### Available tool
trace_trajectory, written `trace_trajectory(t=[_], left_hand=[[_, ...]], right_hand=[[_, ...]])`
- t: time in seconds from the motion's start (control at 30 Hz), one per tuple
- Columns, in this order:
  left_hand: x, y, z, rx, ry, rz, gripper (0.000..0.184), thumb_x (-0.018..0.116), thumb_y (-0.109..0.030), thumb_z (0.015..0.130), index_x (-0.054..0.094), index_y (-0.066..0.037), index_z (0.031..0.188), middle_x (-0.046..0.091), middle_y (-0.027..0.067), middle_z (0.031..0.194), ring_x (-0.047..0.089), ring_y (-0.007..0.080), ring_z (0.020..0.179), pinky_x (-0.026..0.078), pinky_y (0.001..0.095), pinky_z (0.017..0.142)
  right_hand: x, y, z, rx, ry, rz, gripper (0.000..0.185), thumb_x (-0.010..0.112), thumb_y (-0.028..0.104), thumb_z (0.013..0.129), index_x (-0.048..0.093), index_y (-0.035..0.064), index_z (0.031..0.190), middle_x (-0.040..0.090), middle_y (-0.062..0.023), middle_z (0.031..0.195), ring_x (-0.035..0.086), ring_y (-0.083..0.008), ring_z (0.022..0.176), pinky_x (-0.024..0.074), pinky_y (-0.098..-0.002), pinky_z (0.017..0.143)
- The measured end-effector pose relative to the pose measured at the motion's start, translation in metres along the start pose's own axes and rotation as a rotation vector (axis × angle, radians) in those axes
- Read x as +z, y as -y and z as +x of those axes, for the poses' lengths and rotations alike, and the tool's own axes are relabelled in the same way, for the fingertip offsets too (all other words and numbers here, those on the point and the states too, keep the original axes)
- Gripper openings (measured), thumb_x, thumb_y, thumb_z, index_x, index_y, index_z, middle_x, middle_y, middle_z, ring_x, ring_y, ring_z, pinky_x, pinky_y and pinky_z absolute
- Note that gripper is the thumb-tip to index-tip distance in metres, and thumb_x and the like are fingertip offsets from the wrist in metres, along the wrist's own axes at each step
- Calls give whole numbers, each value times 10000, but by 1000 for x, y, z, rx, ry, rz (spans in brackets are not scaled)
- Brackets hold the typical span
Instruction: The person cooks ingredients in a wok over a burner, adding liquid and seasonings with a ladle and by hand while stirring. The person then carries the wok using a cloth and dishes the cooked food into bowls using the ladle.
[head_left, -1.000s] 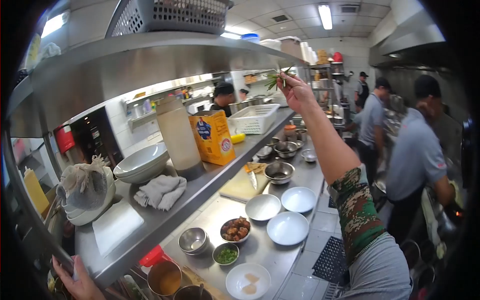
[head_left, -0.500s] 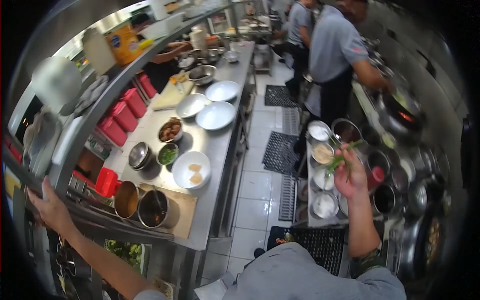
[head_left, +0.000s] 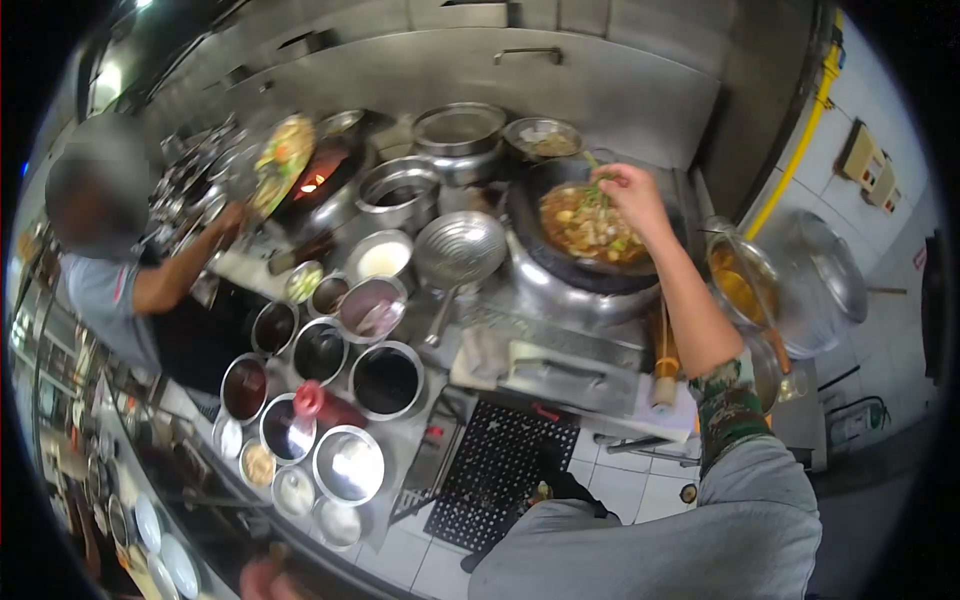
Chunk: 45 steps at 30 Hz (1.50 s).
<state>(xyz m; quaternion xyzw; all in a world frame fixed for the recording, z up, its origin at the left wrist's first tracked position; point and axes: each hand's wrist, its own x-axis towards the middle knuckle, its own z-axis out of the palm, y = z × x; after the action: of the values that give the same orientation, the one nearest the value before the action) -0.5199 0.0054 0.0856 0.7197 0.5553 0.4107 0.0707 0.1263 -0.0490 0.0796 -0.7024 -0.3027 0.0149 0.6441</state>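
Note:
My right hand (head_left: 632, 200) is pinched round a small bunch of green herbs (head_left: 597, 178) above the wok (head_left: 530, 208). In that wok is a brown, saucy stir-fry (head_left: 590, 230) with pale and green pieces. The herb stalks stick out past my fingertips, and some green hangs below them. My left hand (head_left: 275, 580) shows only as a blur at the bottom edge, near the pots of seasoning, so its fingers cannot be made out.
At left a co-worker (head_left: 120, 290) tilts a pan of food (head_left: 283, 165) beside a flame. Several metal pots (head_left: 387, 380), a red-capped bottle (head_left: 325, 405) and a strainer ladle (head_left: 460, 250) stand between us. A pot of orange liquid (head_left: 742, 285) is at right; a black mat (head_left: 500, 470) covers the floor.
My view has swung right from the prep counter to the stove. My right hand has carried the herbs over the wok. The left hand has come away from the shelf edge.

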Motion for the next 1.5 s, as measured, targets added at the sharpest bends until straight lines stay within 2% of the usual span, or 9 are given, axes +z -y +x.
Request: trace_trajectory(t=[0.03, 0.13, 0.4, 0.57, 0.8, 0.93, 0.97, 1.13, 1.5], left_hand=[[58, 21, -6, -47, 233, -234, 395, 512, -119, 941, 499, 18, 1311, 584, 148, 1253, 568, 232, 1134, 445, 353, 950], [199, -83, -6, 14, 650, -452, 315, 673, -95, 831, 606, 15, 1119, 642, 138, 1072, 617, 268, 974, 479, 366, 841], [405, -124, 6, 87, 812, -245, 465, 707, -204, 823, 559, 54, 1180, 638, 199, 1029, 622, 288, 885, 491, 362, 800], [436, -114, 14, -519, 1232, -673, 438, 755, -122, 769, 582, 41, 1137, 662, 86, 971, 625, 176, 820, 509, 312, 714], [410, -97, 19, -738, 1256, -762, 447, 719, -43, 772, 557, 29, 1182, 656, 99, 991, 646, 197, 842, 529, 325, 717], [382, -106, 8, -1264, 1048, -1418, 550, 601, -452, 873, 545, -51, 1245, 637, 130, 1095, 643, 292, 936, 538, 461, 754], [382, -107, 3, -1260, 1083, -1472, 682, 484, -610, 877, 512, -69, 1292, 601, 132, 1199, 600, 327, 1059, 514, 515, 825], [425, -195, -2, -1204, 1415, -1471, 629, 541, -536, 893, 492, -73, 1315, 565, 122, 1252, 562, 299, 1113, 484, 490, 893], [464, -324, 15, -1059, 1897, -1079, 554, 475, -565, 936, 515, -109, 1247, 630, 88, 1143, 632, 238, 997, 520, 399, 859]], right_hand=[[-10, -14, 22, -74, 37, -269, 148, 642, 84, 861, 659, 6, 985, 697, -96, 848, 672, -162, 699, 521, -293, 673], [-38, -40, 58, -35, 115, -596, 160, 666, 102, 828, 683, 30, 970, 694, -123, 833, 684, -190, 693, 521, -331, 683], [-44, -105, 123, -66, 373, -592, 198, 673, 93, 790, 694, 57, 984, 694, -167, 910, 677, -300, 881, 516, -415, 808], [-50, -139, 143, -110, 171, -811, 206, 639, 64, 801, 679, 24, 999, 704, -145, 857, 689, -283, 799, 519, -382, 771], [-63, -124, 126, 208, 348, -615, 188, 661, 96, 818, 684, 21, 989, 703, -144, 891, 695, -180, 725, 546, -333, 642], [-38, -156, 122, 336, 560, -294, 219, 663, 78, 805, 682, 21, 1016, 704, -117, 901, 680, -152, 728, 528, -294, 617], [-33, -164, 122, 213, 612, -389, 249, 668, 83, 799, 674, 28, 1042, 702, -121, 920, 679, -168, 781, 526, -305, 648], [-37, -126, 107, -23, 504, -792, 412, 703, 178, 803, 614, 80, 1193, 681, -138, 1024, 656, -236, 870, 515, -353, 775], [-162, -26, -2, 193, 459, -636, 400, 673, 231, 856, 591, 38, 1197, 661, -169, 1097, 664, -265, 968, 522, -365, 842]])
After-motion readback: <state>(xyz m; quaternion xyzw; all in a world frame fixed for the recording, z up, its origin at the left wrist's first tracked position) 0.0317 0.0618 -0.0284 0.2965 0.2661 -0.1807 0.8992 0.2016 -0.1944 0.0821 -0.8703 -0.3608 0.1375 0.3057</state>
